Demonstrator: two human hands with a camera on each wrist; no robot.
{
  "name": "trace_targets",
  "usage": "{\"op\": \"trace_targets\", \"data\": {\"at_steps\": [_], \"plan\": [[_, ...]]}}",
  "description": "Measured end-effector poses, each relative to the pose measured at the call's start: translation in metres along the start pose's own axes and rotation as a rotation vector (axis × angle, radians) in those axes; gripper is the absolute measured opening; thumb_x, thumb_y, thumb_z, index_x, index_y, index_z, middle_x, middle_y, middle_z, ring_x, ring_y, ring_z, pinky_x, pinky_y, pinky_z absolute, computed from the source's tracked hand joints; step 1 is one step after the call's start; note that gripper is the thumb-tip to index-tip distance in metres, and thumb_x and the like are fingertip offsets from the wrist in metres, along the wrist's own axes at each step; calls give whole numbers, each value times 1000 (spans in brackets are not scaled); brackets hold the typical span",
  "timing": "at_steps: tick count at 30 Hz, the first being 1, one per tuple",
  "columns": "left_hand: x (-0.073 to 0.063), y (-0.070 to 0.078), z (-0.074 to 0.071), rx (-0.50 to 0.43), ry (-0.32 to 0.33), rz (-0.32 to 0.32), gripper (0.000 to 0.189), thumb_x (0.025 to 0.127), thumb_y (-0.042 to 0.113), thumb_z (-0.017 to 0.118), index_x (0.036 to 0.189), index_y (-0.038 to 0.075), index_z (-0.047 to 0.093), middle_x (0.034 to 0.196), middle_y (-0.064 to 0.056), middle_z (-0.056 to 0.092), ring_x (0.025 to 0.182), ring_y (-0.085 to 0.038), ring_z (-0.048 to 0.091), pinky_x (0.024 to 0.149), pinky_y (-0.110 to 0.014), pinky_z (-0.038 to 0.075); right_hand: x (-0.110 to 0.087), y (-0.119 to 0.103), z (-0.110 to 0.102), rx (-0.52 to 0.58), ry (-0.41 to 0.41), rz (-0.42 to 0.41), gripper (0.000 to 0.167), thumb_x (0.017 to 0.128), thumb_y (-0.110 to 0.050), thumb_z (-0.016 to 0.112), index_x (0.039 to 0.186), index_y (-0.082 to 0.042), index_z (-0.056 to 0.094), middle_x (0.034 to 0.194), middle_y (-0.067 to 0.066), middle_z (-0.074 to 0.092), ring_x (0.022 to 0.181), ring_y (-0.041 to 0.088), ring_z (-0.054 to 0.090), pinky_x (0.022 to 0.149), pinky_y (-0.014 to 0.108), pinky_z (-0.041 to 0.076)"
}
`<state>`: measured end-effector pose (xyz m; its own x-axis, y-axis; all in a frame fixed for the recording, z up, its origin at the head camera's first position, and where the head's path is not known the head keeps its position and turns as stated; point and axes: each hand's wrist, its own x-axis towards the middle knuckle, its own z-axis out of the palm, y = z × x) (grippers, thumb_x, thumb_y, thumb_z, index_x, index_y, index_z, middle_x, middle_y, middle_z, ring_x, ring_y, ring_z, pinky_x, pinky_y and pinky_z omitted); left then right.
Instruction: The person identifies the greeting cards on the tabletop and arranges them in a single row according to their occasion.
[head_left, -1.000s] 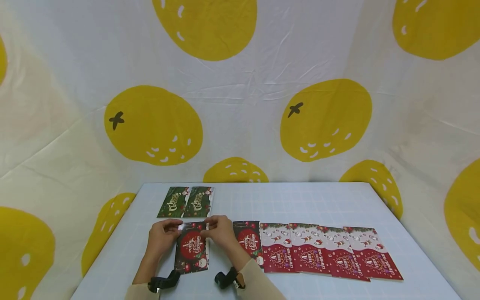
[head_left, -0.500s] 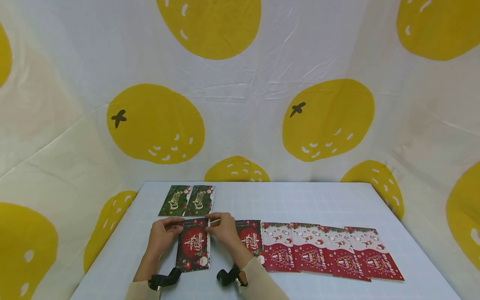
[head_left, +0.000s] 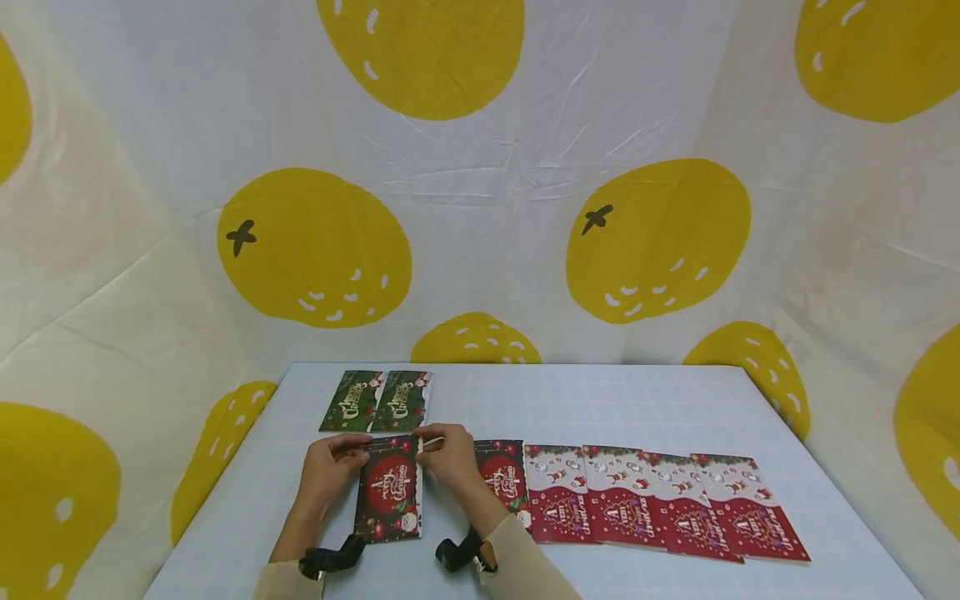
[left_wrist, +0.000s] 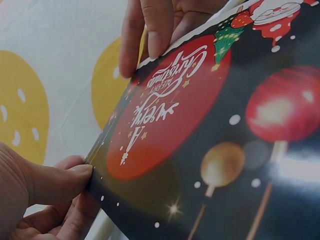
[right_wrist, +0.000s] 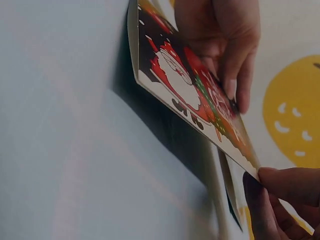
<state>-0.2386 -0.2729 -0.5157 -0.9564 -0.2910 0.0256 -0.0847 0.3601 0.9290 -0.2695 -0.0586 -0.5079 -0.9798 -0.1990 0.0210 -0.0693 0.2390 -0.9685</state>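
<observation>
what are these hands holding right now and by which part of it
A dark Christmas card, pinched by its far corners: left hand on the left, right hand on the right.

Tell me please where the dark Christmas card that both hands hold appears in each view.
Head: the dark card is low, slightly left of centre.
Left wrist: dark card, centre to right edge.
Right wrist: dark card, upper middle, slanting down rightward.
Shared landmark: its printed Santa.

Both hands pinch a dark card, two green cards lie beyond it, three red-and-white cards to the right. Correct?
Not three: the head view shows four red-and-white cards to the right. Left hand and right hand pinching a dark card, two green cards beyond: correct.
</observation>
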Motion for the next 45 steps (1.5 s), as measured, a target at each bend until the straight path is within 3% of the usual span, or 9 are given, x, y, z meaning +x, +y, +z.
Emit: {"op": "trace_targets", "data": {"at_steps": [13,23,35,45], "plan": [[-1,1,-1,-33,-13,3,25,91,-10,73,116,-7,76,104,-16,74,88,-18,65,69,-21,56,2,0,-4,57,16,31,36,82,11,80,113,-8,82,102,4,73,82,12,69,67,29,57],[-2,-1,0,-80,-75,23,29,92,-10,73,120,-6,73,113,-19,74,94,-18,69,76,-22,58,3,2,-17,122,70,-1,36,82,12,79,115,-3,79,107,9,73,88,17,71,71,32,58],[-3,-2,4,-124,-219,56,35,92,-7,74,126,-1,72,121,-18,71,105,-25,70,83,-26,58,10,2,-36,132,167,65,34,85,8,78,117,-6,80,109,9,72,90,19,69,73,33,56],[-4,-1,4,-137,-364,102,32,92,-8,73,124,-4,70,125,-20,69,102,-27,70,81,-28,58,15,4,-45,148,195,115,34,89,5,76,120,-9,79,113,11,70,94,22,69,79,36,58]]}}
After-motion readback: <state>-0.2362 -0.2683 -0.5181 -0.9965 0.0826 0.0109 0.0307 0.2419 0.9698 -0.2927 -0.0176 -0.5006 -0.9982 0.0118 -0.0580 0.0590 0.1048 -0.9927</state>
